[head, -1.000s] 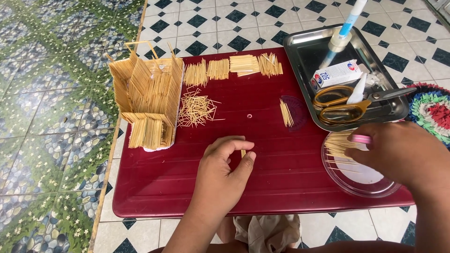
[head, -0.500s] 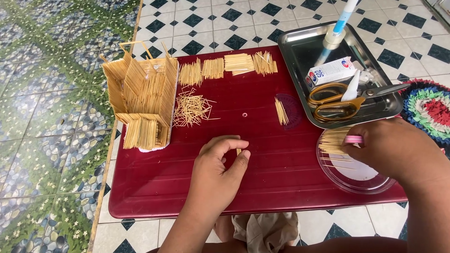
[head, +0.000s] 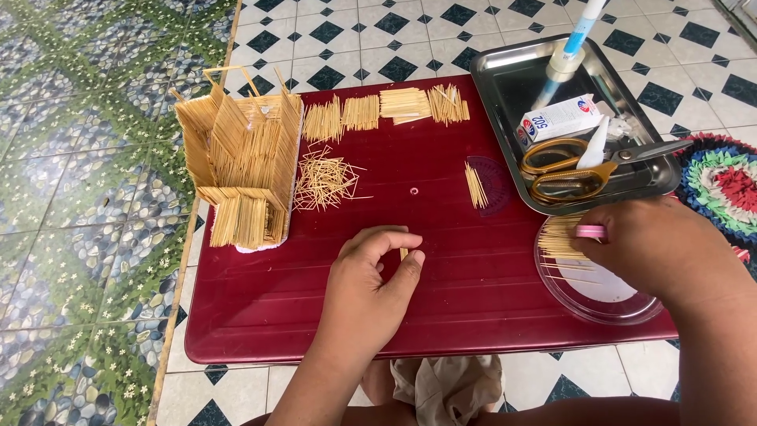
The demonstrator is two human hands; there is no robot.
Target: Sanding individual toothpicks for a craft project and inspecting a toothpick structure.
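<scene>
Far left on the dark red counter (head: 260, 315), at about 10 o'clock from the left hand, stands a toothpick model house (head: 240, 170). Just beside it on its right lies a loose heap of toothpicks (head: 326, 181). Along the counter's far edge, at 12 o'clock, four flat toothpick panels (head: 386, 110) lie in a row.

The left hand (head: 371, 292) rests near the counter's middle. Its grip is narrow: thumb and forefinger pinch a short toothpick piece (head: 404, 254), held upright with its lower end touching the counter.

At 1 o'clock from that hand, a small toothpick bundle (head: 475, 186) lies on a translucent protractor (head: 495, 183).

The right hand (head: 658, 252) sits over a clear round plastic lid (head: 607, 304) at the counter's right edge, which holds a row of toothpicks (head: 561, 241). Its grip is closed around a pink tool (head: 590, 231); only the pink end shows, and its kind cannot be told.

At 12 o'clock from the right hand, a steel tray (head: 512, 79) holds gold-handled scissors (head: 568, 170), a small white box (head: 560, 120) and a glue tube (head: 595, 146).
</scene>
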